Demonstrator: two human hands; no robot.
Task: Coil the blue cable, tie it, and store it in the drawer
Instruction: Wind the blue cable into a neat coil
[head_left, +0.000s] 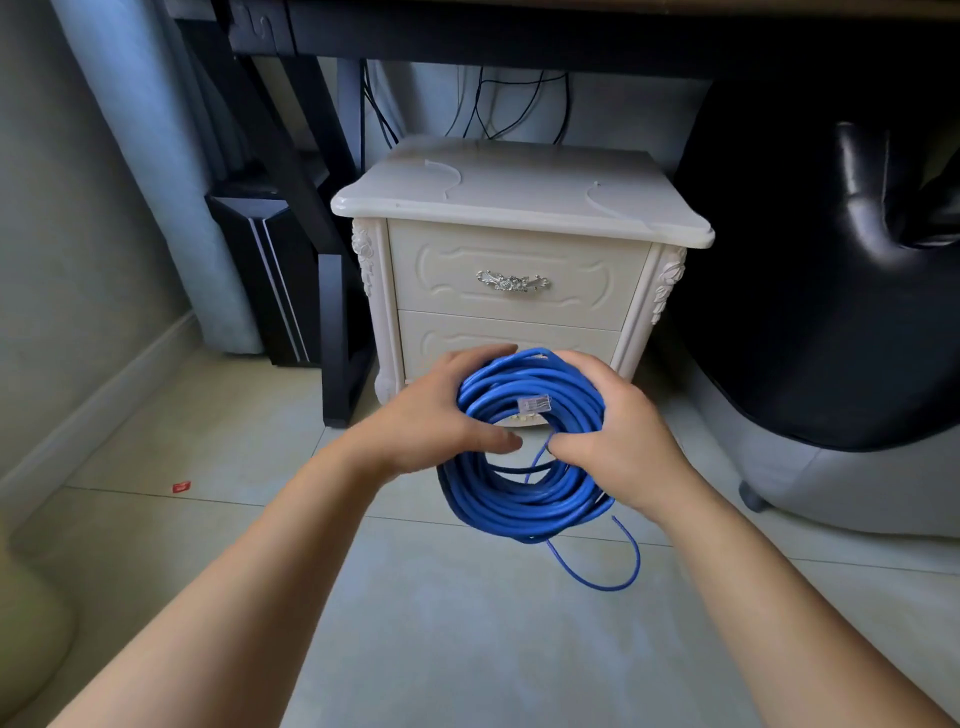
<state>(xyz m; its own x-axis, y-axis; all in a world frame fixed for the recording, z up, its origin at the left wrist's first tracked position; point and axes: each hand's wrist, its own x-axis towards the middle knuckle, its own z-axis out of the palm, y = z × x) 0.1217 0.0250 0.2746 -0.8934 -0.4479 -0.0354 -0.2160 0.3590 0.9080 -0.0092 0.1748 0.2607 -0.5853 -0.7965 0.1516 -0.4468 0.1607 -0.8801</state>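
Both forearms reach forward over the floor (467, 634) and meet on the blue cable (519, 501), which is wound into a thick round coil and held in the air, off the floor, in front of the nightstand (519, 179). The left hand (436, 415) has its grip clenched round the coil's upper left side, fingers over the top and thumb coming through the middle. The right hand (618, 441) has its grip wrapped round the right side. A clear connector (536, 404) lies on the upper strands between the two hands. One loose tail (621, 569) hangs out below the coil in an open curve.

The coil looks finished but not yet bound, so tying seems to be the step in hand. Two pale cable ties lie on the nightstand's top, one (448, 176) near its left edge and one (605, 208) near its right edge. Both are beyond the coil and higher than it. The left tie is nearer the left hand and the right tie nearer the right hand. Either hand would have to let go to fetch one, leaving the other to hold every loop.

The top drawer (519, 249) is closed, its silver handle (511, 282) straight ahead and above the coil. The lower drawer (493, 332) is also closed and sits just behind the hands. The coil's open face tilts toward the camera, so it would probably need laying flat to go in.
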